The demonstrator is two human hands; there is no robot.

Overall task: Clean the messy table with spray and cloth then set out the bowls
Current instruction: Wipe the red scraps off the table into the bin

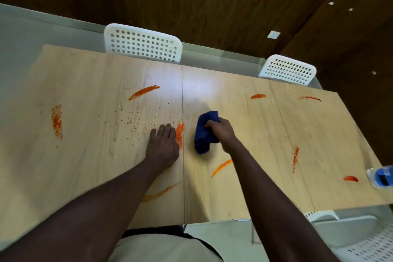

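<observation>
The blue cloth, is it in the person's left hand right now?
No, the right hand grips the blue cloth, while the left hand rests flat on the table.

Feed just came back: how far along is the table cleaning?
Early. Done: only the strip beyond the crumpled dark blue cloth shows no smears. In hand: the right hand grips that cloth on the light wooden table; the left hand rests flat. Left: orange smears on both sides, and no bowls are in view.
</observation>
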